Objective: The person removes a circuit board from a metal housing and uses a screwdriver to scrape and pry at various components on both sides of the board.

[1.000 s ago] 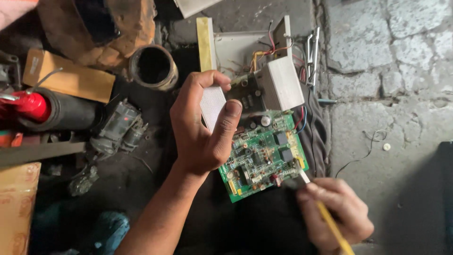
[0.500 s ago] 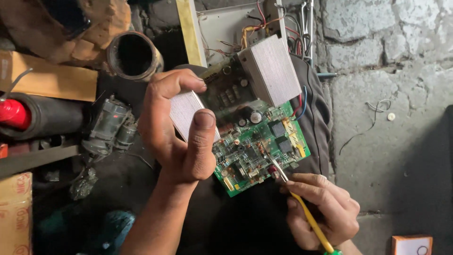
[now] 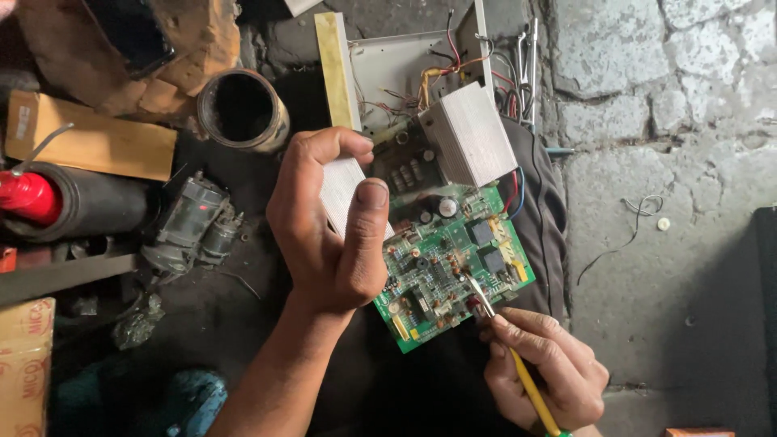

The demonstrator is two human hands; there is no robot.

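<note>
My left hand grips a green circuit board by the finned metal heat sink on its left side, thumb pressed on the board's edge. A second ribbed heat sink stands at the board's far end, with coloured wires running from it. My right hand holds a yellow-handled tool like a pen; its metal tip touches the board near the lower right corner, among small components.
A white metal case with loose wires lies behind the board. At left are a dark metal pipe, a small motor, a black cylinder with a red end and cardboard. Cracked concrete is at right.
The view has drifted so the board sits a little lower left in frame. My right hand's tool tip stays on the board, shifted slightly along its lower right part. My left hand's grip holds.
</note>
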